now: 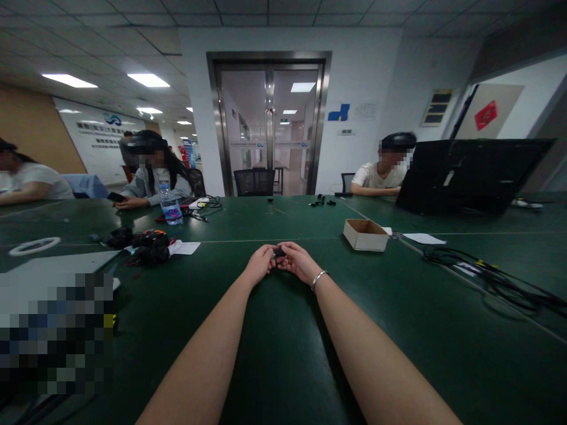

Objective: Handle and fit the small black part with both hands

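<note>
Both my hands meet over the middle of the green table (pixel 283 330), around a small dark object (pixel 279 252). On its left side, my left hand (pixel 260 263) pinches it with closed fingers. My right hand (pixel 299 261), with a silver bracelet at the wrist, grips the object's right side. The fingers hide part of it, and it is too small to identify. A small open cardboard box (pixel 365 241) stands to the right, beyond my right hand.
A water bottle (pixel 170 203), black gear (pixel 150 245) and a laptop (pixel 57 271) are on the left. Cables (pixel 491 277) and a large black monitor (pixel 469 174) lie to the right. Several people sit across the table.
</note>
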`<state>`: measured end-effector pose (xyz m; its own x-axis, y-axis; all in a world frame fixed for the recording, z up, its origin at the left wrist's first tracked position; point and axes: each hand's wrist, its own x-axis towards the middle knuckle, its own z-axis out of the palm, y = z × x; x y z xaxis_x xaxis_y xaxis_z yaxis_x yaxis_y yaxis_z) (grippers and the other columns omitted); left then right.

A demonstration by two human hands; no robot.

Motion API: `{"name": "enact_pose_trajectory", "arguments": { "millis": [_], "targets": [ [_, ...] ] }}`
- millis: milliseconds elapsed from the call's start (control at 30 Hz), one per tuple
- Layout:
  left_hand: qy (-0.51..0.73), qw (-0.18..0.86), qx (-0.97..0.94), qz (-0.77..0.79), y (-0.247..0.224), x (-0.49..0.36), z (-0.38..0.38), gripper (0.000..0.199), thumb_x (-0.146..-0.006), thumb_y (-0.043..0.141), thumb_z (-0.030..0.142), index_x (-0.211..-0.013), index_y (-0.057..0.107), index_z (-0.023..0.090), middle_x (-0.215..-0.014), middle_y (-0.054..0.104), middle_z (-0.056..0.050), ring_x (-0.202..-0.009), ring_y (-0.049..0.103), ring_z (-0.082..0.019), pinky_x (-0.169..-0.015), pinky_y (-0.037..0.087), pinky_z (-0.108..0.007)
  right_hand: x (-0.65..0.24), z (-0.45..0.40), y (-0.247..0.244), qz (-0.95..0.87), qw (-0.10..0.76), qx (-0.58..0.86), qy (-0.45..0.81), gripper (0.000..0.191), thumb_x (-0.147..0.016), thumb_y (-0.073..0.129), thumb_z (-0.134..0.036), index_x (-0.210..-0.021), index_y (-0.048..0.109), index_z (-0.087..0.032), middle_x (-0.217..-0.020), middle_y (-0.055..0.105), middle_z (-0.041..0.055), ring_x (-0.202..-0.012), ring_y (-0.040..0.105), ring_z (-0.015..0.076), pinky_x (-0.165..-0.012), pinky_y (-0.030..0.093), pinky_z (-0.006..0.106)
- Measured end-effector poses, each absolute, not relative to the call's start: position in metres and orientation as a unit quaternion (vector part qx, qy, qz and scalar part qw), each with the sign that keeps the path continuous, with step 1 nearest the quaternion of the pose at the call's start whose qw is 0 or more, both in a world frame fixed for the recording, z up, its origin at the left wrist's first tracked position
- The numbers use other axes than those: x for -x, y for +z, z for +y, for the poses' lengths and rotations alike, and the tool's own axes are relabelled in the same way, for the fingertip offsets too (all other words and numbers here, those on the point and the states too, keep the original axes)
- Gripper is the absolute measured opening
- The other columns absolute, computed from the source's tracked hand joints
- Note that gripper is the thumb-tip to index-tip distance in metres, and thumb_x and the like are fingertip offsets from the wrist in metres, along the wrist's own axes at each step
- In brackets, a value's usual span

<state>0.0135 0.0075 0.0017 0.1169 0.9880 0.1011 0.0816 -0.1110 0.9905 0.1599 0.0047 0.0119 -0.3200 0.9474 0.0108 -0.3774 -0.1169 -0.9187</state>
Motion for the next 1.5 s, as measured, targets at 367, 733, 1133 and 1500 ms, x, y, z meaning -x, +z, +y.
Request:
{"name": "enact_pose_trajectory", "arguments": {
  "millis": [367,733,1133,1500],
  "targets": [
    [0.462,0.473,-0.581,0.474,0.0054,-0.0131,0.0032,0.028,-0.089,0.042,0.030,-0.107,0.056,0.014,-0.054,0.048,0.003,-0.042,0.042,-0.007,-0.040,0.030,-0.016,-0.1592,0.0016,0.0160,-0.455,0.485,0.333,0.668,0.004,-0.090,0.053,-0.016,-0.092,0.057,-0.017,-0.059,0.059,0.0003,-0.048,0.056,0.0098,-0.055,0.053,0.023],
    [0.461,0.460,-0.593,0.474,0.0035,-0.0138,0.0048,0.029,-0.091,0.040,0.031,-0.109,0.055,0.014,-0.055,0.048,0.004,-0.038,0.039,-0.006,-0.038,0.031,-0.016,-0.1591,0.0006,0.0156,-0.454,0.491,0.327,0.668,0.005,-0.090,0.053,-0.017,-0.092,0.058,-0.017,-0.058,0.058,-0.0001,-0.046,0.054,0.0097,-0.057,0.055,0.025],
    [0.467,0.473,-0.578,0.472,0.0064,-0.0149,0.0026,0.028,-0.090,0.041,0.023,-0.114,0.052,0.013,-0.057,0.047,0.004,-0.040,0.040,-0.006,-0.038,0.032,-0.015,-0.1588,0.0017,0.0143,-0.461,0.491,0.329,0.662,0.004,-0.090,0.054,-0.018,-0.092,0.058,-0.017,-0.060,0.060,0.0002,-0.048,0.056,0.0095,-0.056,0.054,0.024],
    [0.477,0.484,-0.568,0.465,0.0036,-0.0141,0.0051,0.028,-0.092,0.042,0.029,-0.112,0.054,0.013,-0.059,0.046,0.004,-0.040,0.040,-0.005,-0.039,0.034,-0.016,-0.1594,0.0003,0.0158,-0.466,0.488,0.330,0.660,0.005,-0.089,0.054,-0.018,-0.093,0.058,-0.017,-0.060,0.060,0.0009,-0.049,0.056,0.0100,-0.055,0.053,0.023]
  ]
}}
